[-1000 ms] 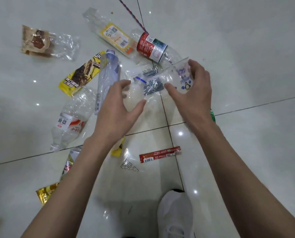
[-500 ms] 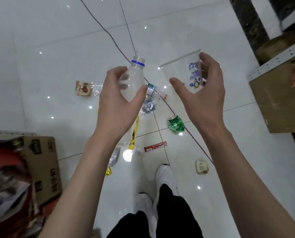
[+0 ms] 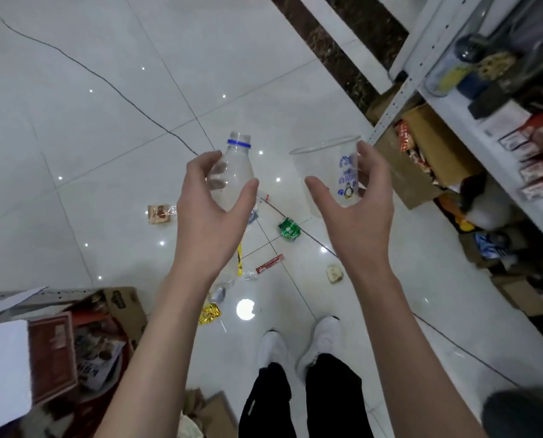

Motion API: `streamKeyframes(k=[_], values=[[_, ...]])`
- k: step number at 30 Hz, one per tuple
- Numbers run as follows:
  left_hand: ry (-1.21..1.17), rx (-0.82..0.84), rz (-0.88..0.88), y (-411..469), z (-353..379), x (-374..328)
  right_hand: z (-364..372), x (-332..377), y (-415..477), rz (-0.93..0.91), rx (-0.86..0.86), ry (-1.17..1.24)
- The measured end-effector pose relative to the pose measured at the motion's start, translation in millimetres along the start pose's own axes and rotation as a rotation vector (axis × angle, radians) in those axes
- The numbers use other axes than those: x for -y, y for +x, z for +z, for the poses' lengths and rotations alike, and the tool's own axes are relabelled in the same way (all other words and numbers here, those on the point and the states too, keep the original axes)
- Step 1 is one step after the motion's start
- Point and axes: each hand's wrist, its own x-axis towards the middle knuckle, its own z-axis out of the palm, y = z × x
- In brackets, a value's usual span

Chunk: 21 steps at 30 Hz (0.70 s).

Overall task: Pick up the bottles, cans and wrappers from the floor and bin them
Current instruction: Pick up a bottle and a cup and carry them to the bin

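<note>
Left hand [image 3: 210,216] grips a clear capless bottle [image 3: 237,172], right hand [image 3: 358,213] a printed cup [image 3: 322,167].

The bottle [image 3: 234,172] and the cup [image 3: 333,172] are clear, smooth plastic. The floor [image 3: 106,137] is glossy white tile. The box [image 3: 422,159] is matt brown cardboard.

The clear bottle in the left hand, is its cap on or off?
Off. The bottle in the left hand shows a bare open neck above its blue ring; no cap sits on it.
</note>
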Motion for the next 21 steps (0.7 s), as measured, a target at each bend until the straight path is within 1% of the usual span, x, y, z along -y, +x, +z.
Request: streamKeyframes(k=[4,11,15,21], values=[[0.006,0.088,0.029,-37,23,-36,-54,4,-29,0.023,-0.078,-0.001],[0.030,0.292,0.152,-127,108,-93,-184,-29,-82,0.088,-0.260,0.008],[0.050,0.394,0.236,-207,164,-126,-279,-55,-131,0.113,-0.363,0.020],[0.034,0.514,0.334,-356,259,-169,-443,-106,-218,0.107,-0.512,-0.032]])
